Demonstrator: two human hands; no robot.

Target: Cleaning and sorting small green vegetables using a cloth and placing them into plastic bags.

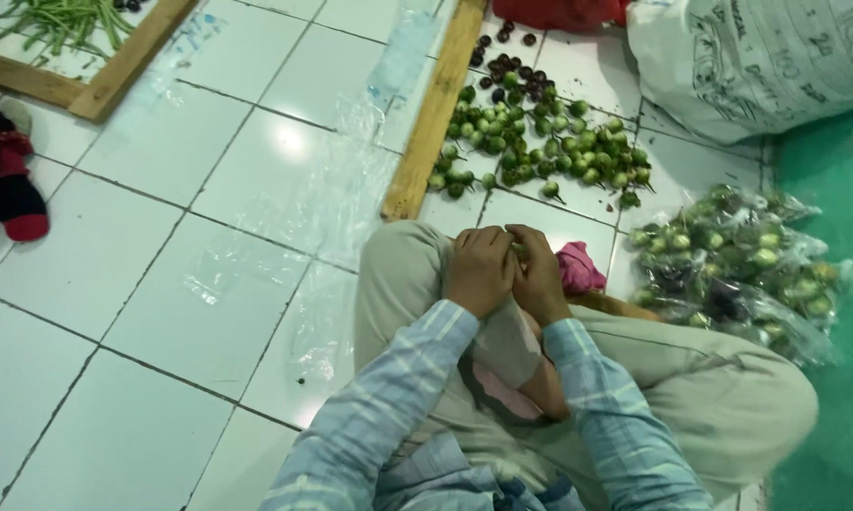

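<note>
Small green eggplant (518, 252), barely showing between the two hands, sits pinched above the person's raised knee. Left hand (479, 269) is curled closed around it from one side, and right hand (540, 274) is curled closed against it from the other, the knuckles of both touching. Both sleeves are light blue plaid, and the legs are folded in beige trousers (720, 388) on the white tiled floor (142, 312). Just beyond the right hand lies a pink cloth (578, 270). To the right, clear plastic bags (739, 270) packed with green eggplants rest beside a green mat. Farther off, a loose pile of green eggplants (540, 147) spreads over the tiles next to a wooden plank (436, 114), with dark purple ones behind it and a big white sack (758, 61) at the far right.
</note>
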